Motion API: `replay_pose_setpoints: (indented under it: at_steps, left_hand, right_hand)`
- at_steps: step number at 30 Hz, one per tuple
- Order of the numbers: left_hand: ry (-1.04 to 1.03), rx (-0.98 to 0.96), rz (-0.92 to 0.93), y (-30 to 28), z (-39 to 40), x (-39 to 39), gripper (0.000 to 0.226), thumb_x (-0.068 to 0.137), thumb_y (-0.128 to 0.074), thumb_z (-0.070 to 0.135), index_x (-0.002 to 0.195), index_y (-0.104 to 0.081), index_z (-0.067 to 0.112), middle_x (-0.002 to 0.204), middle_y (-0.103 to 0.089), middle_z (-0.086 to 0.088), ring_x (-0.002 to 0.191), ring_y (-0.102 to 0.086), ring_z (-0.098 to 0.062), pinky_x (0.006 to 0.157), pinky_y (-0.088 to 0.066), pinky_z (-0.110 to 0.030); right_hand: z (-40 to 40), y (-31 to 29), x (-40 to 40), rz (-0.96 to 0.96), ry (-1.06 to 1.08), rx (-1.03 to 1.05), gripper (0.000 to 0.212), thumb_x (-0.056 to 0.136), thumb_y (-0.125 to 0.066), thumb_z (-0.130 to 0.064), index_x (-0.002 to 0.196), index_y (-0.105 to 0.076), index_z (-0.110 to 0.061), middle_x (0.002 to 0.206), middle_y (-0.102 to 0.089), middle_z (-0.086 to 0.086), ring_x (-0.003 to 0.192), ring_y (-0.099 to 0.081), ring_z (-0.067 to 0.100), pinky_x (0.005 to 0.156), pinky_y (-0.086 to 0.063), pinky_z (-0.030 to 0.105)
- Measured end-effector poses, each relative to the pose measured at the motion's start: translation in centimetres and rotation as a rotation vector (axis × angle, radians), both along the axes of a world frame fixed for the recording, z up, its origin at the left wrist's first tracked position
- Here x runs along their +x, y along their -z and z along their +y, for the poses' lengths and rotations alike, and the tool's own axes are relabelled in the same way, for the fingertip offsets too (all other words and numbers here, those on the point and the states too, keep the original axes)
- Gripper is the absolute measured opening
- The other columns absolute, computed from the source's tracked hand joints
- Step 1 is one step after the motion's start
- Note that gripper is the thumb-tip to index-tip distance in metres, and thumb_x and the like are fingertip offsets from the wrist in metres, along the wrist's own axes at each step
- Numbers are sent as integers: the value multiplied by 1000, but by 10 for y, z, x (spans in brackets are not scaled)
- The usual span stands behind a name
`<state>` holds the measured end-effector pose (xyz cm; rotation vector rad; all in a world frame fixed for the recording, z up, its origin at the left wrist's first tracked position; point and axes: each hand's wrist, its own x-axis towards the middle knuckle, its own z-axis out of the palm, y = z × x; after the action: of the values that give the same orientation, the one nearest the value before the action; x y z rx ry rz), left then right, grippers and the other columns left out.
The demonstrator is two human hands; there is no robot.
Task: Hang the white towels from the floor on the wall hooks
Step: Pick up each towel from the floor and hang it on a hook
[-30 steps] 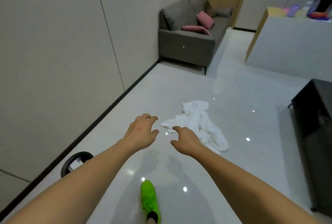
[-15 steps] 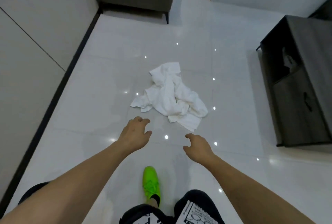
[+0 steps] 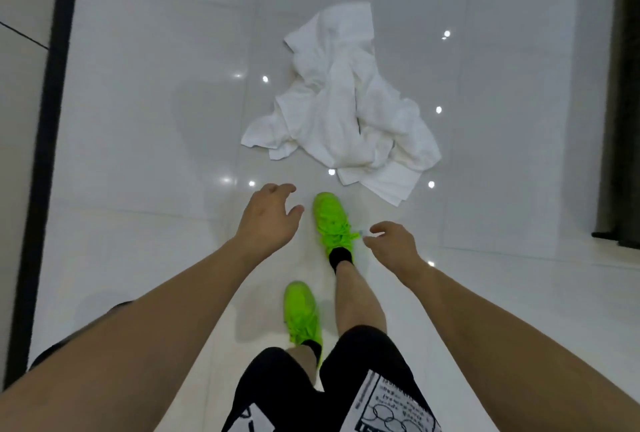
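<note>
A crumpled heap of white towels [image 3: 346, 106] lies on the glossy white floor [image 3: 145, 102], just ahead of my feet. My left hand [image 3: 268, 220] hovers short of the heap's near left corner with loosely curled fingers, holding nothing. My right hand [image 3: 391, 241] hangs lower and to the right, also empty, fingers relaxed, a short way from the heap's near edge. Neither hand touches the towels. No wall hooks are in view.
My green shoes [image 3: 330, 220] stand on the floor, the right one nearly at the towels' edge. A wall with a black skirting [image 3: 45, 154] runs along the left. A dark cabinet [image 3: 623, 120] stands at the right edge.
My view has tilted down and I have stepped closer; the towels now lie right in front of my feet. Both hands have stayed empty and moved nearer to the heap.
</note>
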<state>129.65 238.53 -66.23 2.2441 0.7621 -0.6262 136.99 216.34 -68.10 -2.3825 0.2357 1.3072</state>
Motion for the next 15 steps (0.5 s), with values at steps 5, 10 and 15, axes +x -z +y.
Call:
replay_pose_setpoints:
  at_steps: [5, 10, 15]
  left_hand:
    - [-29, -54, 145, 115, 16, 48, 45, 94, -58, 35, 135, -55, 19, 132, -54, -9, 119, -52, -25, 99, -36, -30]
    - [-12, -60, 240, 236, 27, 84, 43, 93, -59, 36, 133, -56, 18, 128, -56, -11, 111, -56, -26, 98, -39, -33]
    - [44, -70, 304, 335, 25, 98, 44, 93, -58, 39, 131, -57, 16, 126, -58, -13, 115, -55, -29, 101, -40, -36]
  right_hand:
    - [19, 132, 50, 93, 233, -11, 24, 82, -67, -19, 104, -72, -9, 106, -71, 14, 94, -64, 28, 93, -52, 45]
    - [36, 265, 100, 184, 485, -6, 12, 81, -65, -9, 70, -67, -11, 75, -67, 16, 61, -61, 25, 67, -58, 38]
    - [49, 372, 112, 279, 762, -13, 2, 88, -62, -4, 89, -64, -2, 68, -62, 12, 49, -57, 18, 47, -52, 24]
